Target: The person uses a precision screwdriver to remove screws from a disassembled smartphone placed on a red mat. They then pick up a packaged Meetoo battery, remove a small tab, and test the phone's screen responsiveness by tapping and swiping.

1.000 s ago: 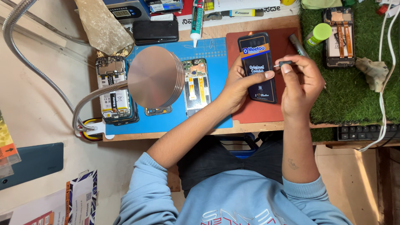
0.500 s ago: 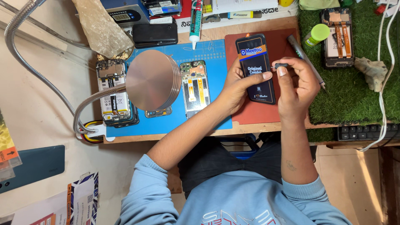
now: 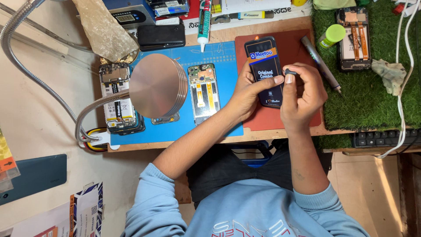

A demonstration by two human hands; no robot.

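The person sits at a desk and works on a phone screen (image 3: 265, 72) with a blue label. The screen lies on a red mat (image 3: 302, 114), and it sits in much the same spot as half a second ago. The left hand (image 3: 247, 90) presses on the screen's left edge, fingers spread over it, just as before. The right hand (image 3: 302, 94) is pinched tight on a small dark part (image 3: 290, 71) at the screen's right edge. A second ago this hand was a bit further right; now it is closer to the screen.

A grey pen tool (image 3: 320, 66) lies on the mat just right of the hands. To the left, on a blue mat (image 3: 219, 127), lies an open phone (image 3: 204, 92). A round silver lamp head (image 3: 158, 85) hangs beside it. Far right, another open phone (image 3: 355, 39) rests on green fake grass (image 3: 372, 101).
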